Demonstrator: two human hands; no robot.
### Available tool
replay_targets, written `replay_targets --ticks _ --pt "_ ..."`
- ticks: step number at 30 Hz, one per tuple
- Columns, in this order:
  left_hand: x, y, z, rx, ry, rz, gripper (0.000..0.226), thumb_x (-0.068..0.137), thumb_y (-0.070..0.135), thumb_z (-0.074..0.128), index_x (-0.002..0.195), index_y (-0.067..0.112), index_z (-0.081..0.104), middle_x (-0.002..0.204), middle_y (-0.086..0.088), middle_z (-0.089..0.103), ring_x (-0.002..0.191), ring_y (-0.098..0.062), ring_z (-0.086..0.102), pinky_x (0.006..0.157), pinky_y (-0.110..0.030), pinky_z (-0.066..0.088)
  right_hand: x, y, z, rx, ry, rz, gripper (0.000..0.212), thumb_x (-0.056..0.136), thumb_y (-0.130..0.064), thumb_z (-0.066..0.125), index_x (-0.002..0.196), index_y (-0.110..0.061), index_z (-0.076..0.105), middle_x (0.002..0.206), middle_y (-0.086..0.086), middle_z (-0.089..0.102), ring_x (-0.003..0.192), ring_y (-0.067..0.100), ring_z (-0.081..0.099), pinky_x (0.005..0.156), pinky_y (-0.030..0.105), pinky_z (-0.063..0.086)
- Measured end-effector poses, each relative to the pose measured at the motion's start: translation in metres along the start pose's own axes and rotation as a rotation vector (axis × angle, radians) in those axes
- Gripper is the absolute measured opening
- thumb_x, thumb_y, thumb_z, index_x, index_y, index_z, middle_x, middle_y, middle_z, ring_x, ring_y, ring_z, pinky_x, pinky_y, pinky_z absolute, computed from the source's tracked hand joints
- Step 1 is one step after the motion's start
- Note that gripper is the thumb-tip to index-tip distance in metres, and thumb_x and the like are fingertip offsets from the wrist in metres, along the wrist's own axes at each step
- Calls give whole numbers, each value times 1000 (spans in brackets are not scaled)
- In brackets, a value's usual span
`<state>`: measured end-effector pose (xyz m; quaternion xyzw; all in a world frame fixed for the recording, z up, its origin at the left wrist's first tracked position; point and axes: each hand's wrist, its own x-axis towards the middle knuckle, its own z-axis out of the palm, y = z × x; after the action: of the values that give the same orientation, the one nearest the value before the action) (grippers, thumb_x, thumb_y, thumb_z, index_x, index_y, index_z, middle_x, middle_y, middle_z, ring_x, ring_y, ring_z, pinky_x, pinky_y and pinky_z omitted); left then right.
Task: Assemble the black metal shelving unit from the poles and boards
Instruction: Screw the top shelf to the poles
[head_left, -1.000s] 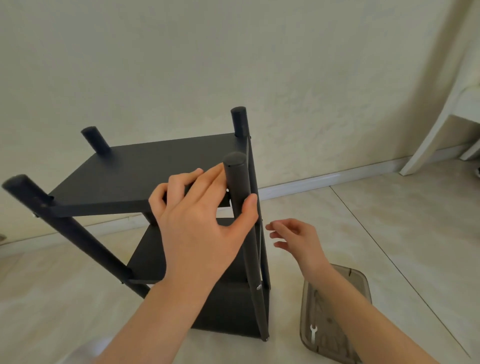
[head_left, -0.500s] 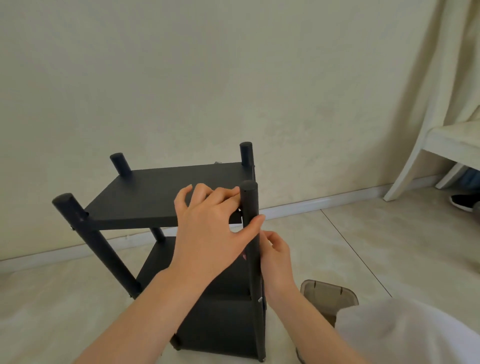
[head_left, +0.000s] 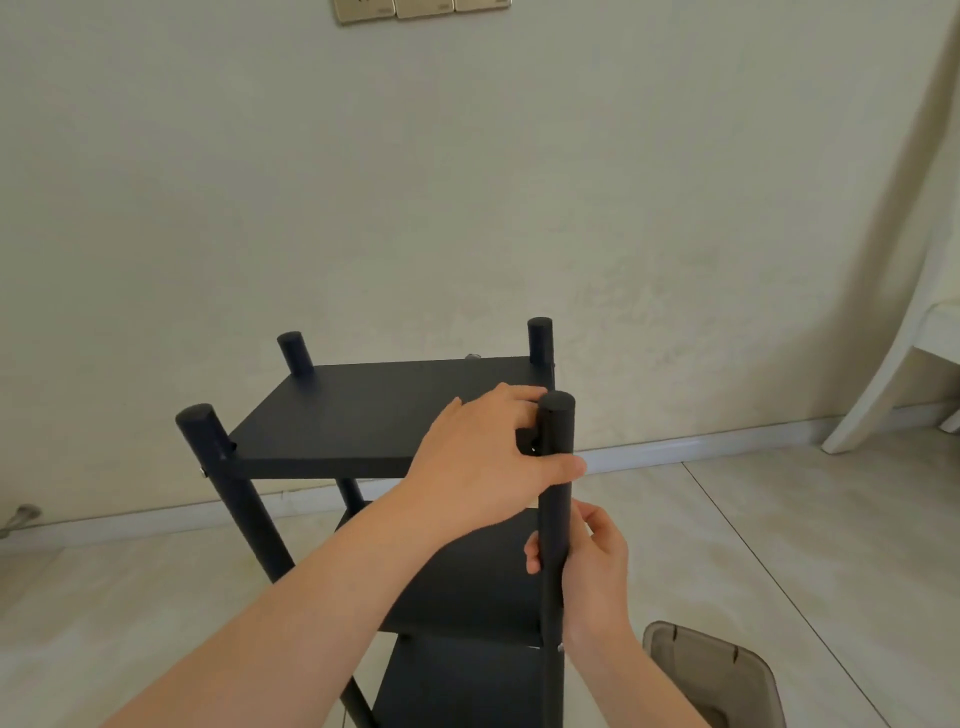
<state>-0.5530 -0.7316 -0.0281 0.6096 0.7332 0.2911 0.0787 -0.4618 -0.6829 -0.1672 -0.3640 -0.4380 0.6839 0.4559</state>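
The black shelving unit stands upright on the floor in front of me, with its top board (head_left: 363, 410) and two lower boards between several round poles. My left hand (head_left: 483, 457) lies over the top board's near right corner, thumb hooked round the near right pole (head_left: 555, 499). Lower on the same pole, my right hand (head_left: 592, 561) curls round the shaft just under the top board. A small silver bolt head shows on the near left pole (head_left: 218, 467).
A smoky translucent plastic tray (head_left: 717, 670) sits on the tiled floor at the lower right. A white chair leg (head_left: 872, 395) stands at the right by the wall. Wall sockets (head_left: 415, 8) are at the top.
My view has tilted up, so the unit sits lower in the frame. My right hand came in from open air and closed round the near right pole. My left hand stayed at the corner.
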Motion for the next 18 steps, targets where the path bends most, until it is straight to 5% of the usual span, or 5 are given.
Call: replay_targets --ticks 3,7,10,14,18 --pt "10 0 -3 -29 -41 -54 18 84 48 73 95 35 66 102 16 69 136 -11 46 112 -48 35 13 -4 6 -4 29 -16 25 106 -29 40 102 -8 54 57 14 61 42 21 53 42 24 45" --pt "35 -3 -24 -122 -30 -157 22 83 40 77 95 22 75 88 7 72 88 -14 68 92 -43 53 41 -21 27 -13 56 -11 20 105 -27 43 108 -10 53 57 14 61 42 22 52 45 30 44" --pt "53 -16 -44 -216 14 -220 20 83 32 79 96 17 76 93 1 76 89 -14 71 86 -33 57 62 -35 52 -32 36 -8 18 105 -25 43 111 -12 52 58 14 62 41 21 52 43 28 45" --pt "60 -46 -75 -375 116 -269 14 81 28 82 90 19 76 76 9 75 68 5 68 54 -8 49 75 -49 88 -83 -44 -66 14 105 -25 44 108 -14 51 68 21 64 38 18 53 38 23 43" --pt "46 -78 -102 -422 250 -316 12 81 31 82 86 23 74 66 22 71 63 12 65 48 -2 41 78 -55 125 -171 -138 -115 10 104 -22 46 108 -13 50 80 22 66 41 18 58 41 25 47"
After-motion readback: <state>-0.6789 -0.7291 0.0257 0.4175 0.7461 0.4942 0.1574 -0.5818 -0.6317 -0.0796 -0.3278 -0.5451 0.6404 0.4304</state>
